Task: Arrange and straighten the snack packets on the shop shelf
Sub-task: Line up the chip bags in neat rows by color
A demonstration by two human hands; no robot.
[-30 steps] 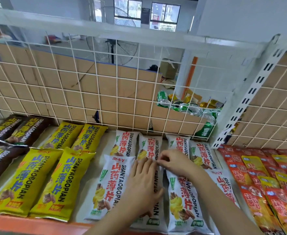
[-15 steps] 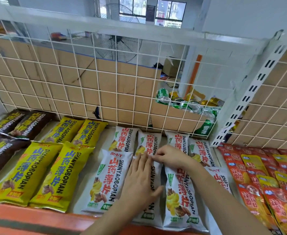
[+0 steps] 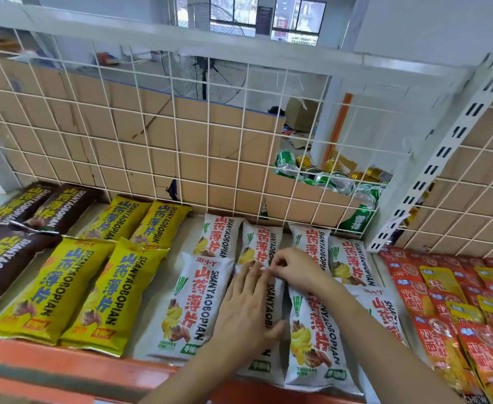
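White snack packets lie in two rows on the shelf. My left hand [image 3: 246,310] lies flat, fingers straight, on the second front white packet [image 3: 273,298], covering most of it. My right hand [image 3: 293,268] pinches the top edge of that same packet, beside the neighbouring front white packet [image 3: 312,336]. Another front white packet [image 3: 192,304] lies to the left of my hands. Behind them a back row of white packets [image 3: 222,237] reaches the wire grid. Yellow packets [image 3: 53,290] and brown packets [image 3: 3,258] fill the shelf's left part.
Red and yellow packets [image 3: 449,319] crowd the right section past a white slotted upright [image 3: 431,173]. A white wire grid [image 3: 152,135] backed by cardboard closes the rear. Green and gold cans [image 3: 332,179] sit behind it. An orange shelf edge [image 3: 64,365] runs along the front.
The view has shifted slightly. My left hand slid a little up the packet, and my right hand's fingers stay curled at its top edge.
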